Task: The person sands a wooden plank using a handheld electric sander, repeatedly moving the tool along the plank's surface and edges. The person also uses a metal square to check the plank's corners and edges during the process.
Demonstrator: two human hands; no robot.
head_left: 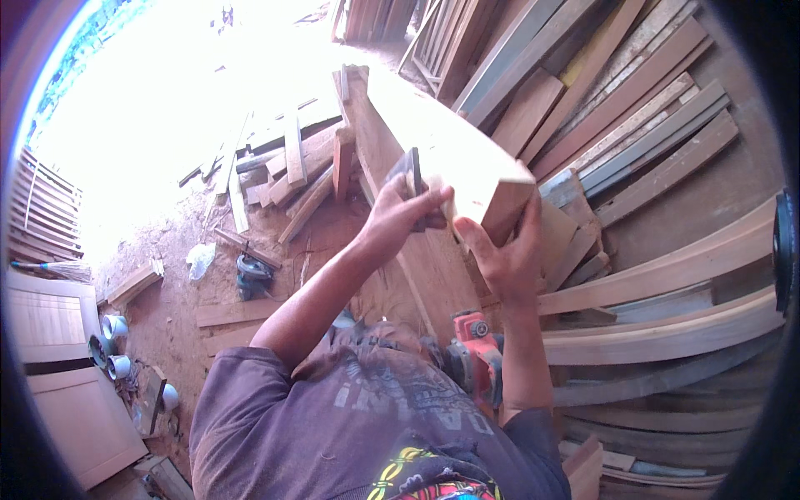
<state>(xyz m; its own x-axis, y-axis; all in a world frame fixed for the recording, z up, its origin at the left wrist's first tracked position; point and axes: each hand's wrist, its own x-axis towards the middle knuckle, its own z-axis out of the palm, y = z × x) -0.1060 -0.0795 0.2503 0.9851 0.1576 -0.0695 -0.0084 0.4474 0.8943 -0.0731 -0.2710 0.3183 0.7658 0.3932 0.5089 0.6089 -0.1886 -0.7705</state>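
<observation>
A thick, pale timber beam [442, 133] stretches away from me, its near end tilted up and its top washed out by glare. My right hand [508, 258] is closed around the near end, thumb on the left side and fingers on the right. My left hand [400, 212] grips a dark, flat-edged tool [414, 171] against the beam's left side; the fingers partly hide it, so its kind is unclear. Below the beam lies a wide wooden board [437, 275]. A red power planer [477, 354] rests close to my body, between my forearms.
Stacked planks [658, 150] and long curved boards [667, 329] fill the right side. Offcuts [292, 158] are heaped at the far left-centre. A teal power tool [253, 275] sits on the dirt floor. Wooden panels [83, 425] and white cylindrical containers [117, 327] stand at the left.
</observation>
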